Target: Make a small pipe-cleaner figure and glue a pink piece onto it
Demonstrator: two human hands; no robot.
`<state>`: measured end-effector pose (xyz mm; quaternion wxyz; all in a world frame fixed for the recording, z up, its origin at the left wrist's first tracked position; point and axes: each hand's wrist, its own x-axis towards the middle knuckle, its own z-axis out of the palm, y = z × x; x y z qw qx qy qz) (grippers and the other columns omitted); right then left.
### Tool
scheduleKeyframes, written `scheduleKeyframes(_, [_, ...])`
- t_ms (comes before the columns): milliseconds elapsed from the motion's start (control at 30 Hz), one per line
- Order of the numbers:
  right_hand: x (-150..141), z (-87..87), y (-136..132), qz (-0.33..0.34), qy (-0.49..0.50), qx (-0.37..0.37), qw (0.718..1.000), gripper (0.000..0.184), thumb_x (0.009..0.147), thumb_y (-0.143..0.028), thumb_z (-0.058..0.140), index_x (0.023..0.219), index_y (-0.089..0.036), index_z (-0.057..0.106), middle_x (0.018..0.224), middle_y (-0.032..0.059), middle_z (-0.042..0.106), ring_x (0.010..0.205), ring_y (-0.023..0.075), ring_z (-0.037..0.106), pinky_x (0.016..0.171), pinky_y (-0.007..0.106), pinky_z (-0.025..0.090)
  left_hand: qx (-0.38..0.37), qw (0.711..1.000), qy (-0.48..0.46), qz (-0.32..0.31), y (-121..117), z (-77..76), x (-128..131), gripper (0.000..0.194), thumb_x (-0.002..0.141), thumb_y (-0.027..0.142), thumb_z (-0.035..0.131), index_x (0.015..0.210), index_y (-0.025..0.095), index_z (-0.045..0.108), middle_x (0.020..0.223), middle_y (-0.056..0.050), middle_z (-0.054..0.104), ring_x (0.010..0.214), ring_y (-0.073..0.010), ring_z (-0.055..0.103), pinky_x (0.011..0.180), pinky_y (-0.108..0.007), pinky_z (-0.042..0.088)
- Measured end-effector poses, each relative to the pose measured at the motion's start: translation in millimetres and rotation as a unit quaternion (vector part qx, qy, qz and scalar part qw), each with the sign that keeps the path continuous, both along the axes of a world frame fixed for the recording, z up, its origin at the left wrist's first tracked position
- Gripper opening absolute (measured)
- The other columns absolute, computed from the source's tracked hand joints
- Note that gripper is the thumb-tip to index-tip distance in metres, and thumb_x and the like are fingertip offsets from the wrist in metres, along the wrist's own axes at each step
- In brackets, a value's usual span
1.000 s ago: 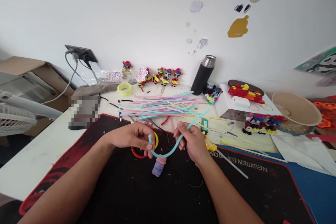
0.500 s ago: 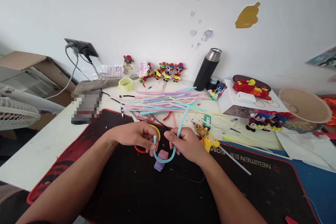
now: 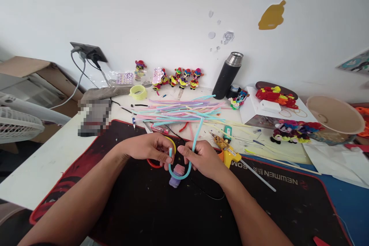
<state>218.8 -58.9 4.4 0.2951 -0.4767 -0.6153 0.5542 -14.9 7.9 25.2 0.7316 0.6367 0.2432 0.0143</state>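
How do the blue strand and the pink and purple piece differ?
The blue strand is one color; the pink and purple piece has two. The strand is long, thin and bent into a U; the piece is short and thick. The left hand and right hand hold the strand; the piece lies on the mat.

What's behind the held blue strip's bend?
A pink-and-purple piece, lying on the black mat. The strip crosses in front, so that part of the piece is hidden.
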Motion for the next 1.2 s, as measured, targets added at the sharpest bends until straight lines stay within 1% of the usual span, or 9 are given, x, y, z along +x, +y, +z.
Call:
scheduleKeyframes(133, [-0.6, -0.3, 0.6, -0.001, -0.011, 0.001, 1.000, 0.053, 0.099, -0.058, 0.058, 0.063, -0.021, 0.062, 0.050, -0.0047, 0.049, 0.046, 0.0116, 0.047, 0.048, 0.024, 0.032, 0.000, 1.000, 0.008, -0.002, 0.1, -0.9, -0.1, 0.023, 0.092, 0.040, 0.076, 0.088, 0.018, 0.076, 0.080, -0.006, 0.079, 0.070, -0.0153, 0.071, 0.068, -0.022, 0.055])
scheduleKeyframes(333, [-0.5, -2.8, 0.9, -0.006, -0.014, 0.005, 1.000, 0.052, 0.100, -0.057, 0.058, 0.064, -0.021, 0.063, 0.047, -0.0051, 0.048, 0.046, 0.0120, 0.049, 0.050, 0.025, 0.035, 0.000, 1.000, 0.006, 0.002, -0.2, -1.4, 0.4, 0.023, 0.092, 0.040, 0.076, 0.088, 0.017, 0.075, 0.079, -0.006, 0.078, 0.070, -0.0163, 0.071, 0.069, -0.025, 0.056])
scheduleKeyframes(567, [-1.5, -3.6, 1.7, -0.017, 0.001, 0.002, 1.000, 0.050, 0.100, -0.056, 0.059, 0.064, -0.021, 0.064, 0.050, -0.0036, 0.052, 0.045, 0.0122, 0.049, 0.047, 0.024, 0.035, 0.013, 1.000, 0.001, -0.002, 0.4, -0.9, 1.1, 0.023, 0.091, 0.039, 0.076, 0.086, 0.017, 0.075, 0.077, -0.005, 0.076, 0.067, -0.0141, 0.067, 0.066, -0.022, 0.053])
scheduleKeyframes(767, [-1.6, -9.0, 1.9, -0.023, -0.010, -0.005, 1.000, 0.054, 0.098, -0.063, 0.058, 0.066, -0.020, 0.066, 0.046, -0.0042, 0.049, 0.043, 0.0124, 0.049, 0.046, 0.024, 0.035, 0.003, 1.000, -0.006, 0.004, -0.7, -0.3, 2.0, 0.025, 0.091, 0.042, 0.077, 0.084, 0.018, 0.074, 0.072, -0.003, 0.075, 0.065, -0.0143, 0.068, 0.066, -0.023, 0.054])
scheduleKeyframes(967, [-1.7, -13.5, 1.1, -0.028, -0.003, -0.021, 0.999, 0.055, 0.098, -0.066, 0.057, 0.068, -0.020, 0.067, 0.045, -0.0046, 0.048, 0.043, 0.0124, 0.048, 0.047, 0.023, 0.034, 0.005, 1.000, 0.001, 0.003, -0.6, -0.7, 1.9, 0.026, 0.090, 0.043, 0.077, 0.082, 0.018, 0.072, 0.072, -0.003, 0.075, 0.065, -0.0134, 0.067, 0.067, -0.022, 0.053])
scheduleKeyframes(1200, [-3.3, -8.8, 1.7, -0.034, -0.007, -0.018, 0.999, 0.054, 0.097, -0.065, 0.060, 0.067, -0.020, 0.066, 0.045, -0.0050, 0.049, 0.043, 0.0122, 0.049, 0.048, 0.024, 0.034, 0.007, 1.000, 0.006, 0.011, -1.4, -5.8, 0.8, 0.027, 0.089, 0.044, 0.078, 0.084, 0.018, 0.074, 0.073, -0.004, 0.075, 0.068, -0.0152, 0.067, 0.067, -0.023, 0.054])
